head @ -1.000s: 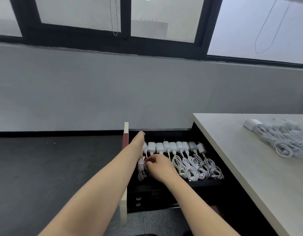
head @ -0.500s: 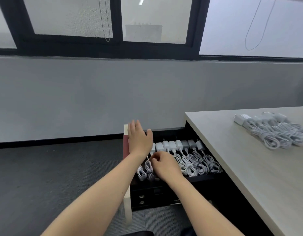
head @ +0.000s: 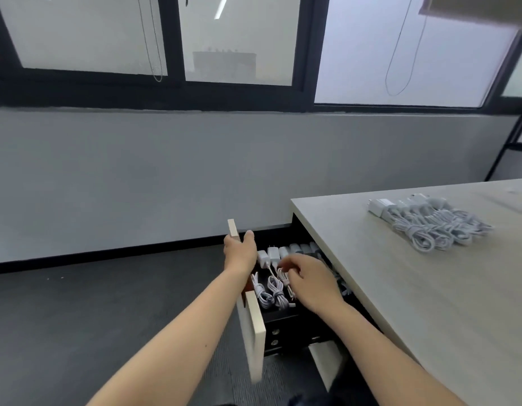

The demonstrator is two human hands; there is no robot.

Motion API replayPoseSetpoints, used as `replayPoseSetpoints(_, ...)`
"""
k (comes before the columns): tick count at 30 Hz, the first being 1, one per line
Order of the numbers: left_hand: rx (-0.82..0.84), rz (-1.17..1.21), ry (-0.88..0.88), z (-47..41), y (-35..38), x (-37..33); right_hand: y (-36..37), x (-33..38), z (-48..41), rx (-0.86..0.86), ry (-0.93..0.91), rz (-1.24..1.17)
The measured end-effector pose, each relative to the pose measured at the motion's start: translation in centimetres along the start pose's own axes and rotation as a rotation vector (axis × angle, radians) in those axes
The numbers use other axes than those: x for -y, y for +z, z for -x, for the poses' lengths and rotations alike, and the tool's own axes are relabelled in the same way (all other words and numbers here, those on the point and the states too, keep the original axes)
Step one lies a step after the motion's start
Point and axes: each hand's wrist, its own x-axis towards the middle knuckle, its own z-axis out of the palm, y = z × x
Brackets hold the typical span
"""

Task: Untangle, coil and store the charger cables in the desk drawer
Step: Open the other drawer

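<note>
With the fingers of the left hand (head: 240, 252) I am gripping the top edge of the drawer front (head: 255, 326). The thumb is lying on the inner side and the other fingers are wrapping over the outer side. The fingers (head: 293, 263) of the right hand (head: 311, 284) are bending down onto a coiled cable (head: 283, 278), the third from the drawer front. The picture is blurred there, so I cannot tell if they are pinching it or only touching it. This cable is lying in the open drawer (head: 283, 316), in one row with the other charger cables (head: 270, 293). Each is lying as a white bundle with its white plug block on the wall side. My right hand and forearm are covering the rest of the row. The drawer is standing pulled out under the left end of the desk (head: 400, 303). On the desk, well apart from the drawer, a heap of chargers (head: 426, 227) is lying with its cables bundled. Beside the drawer the dark carpet floor (head: 78, 317) is reaching to the grey wall (head: 136, 177).
</note>
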Motion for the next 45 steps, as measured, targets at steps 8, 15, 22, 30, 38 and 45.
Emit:
replayPoseSetpoints(8,0.355,0.091,-0.32,0.8,3.6,-1.4,-5.5,-1.8,-1.5,-0.045,0.009,0.25)
replayPoseSetpoints(15,0.583,0.254,-0.354,1.3,7.1,-0.4,-6.3,-2.3,-1.8,0.017,0.06,0.132)
replayPoseSetpoints(22,0.492,0.32,-0.347,2.5,10.3,0.0,-6.3,-3.2,-1.8,0.002,0.015,0.138)
replayPoseSetpoints(30,0.394,0.202,-0.474,2.0,11.6,6.0,-5.7,-3.1,-1.8,0.032,-0.035,0.318)
replayPoseSetpoints(38,0.515,0.265,-0.562,1.9,12.6,9.0,-5.5,-3.3,-2.1,-0.004,-0.061,0.349)
replayPoseSetpoints(45,0.502,0.233,-0.582,1.9,12.4,10.1,-5.5,-3.1,-2.0,-0.016,-0.071,0.376)
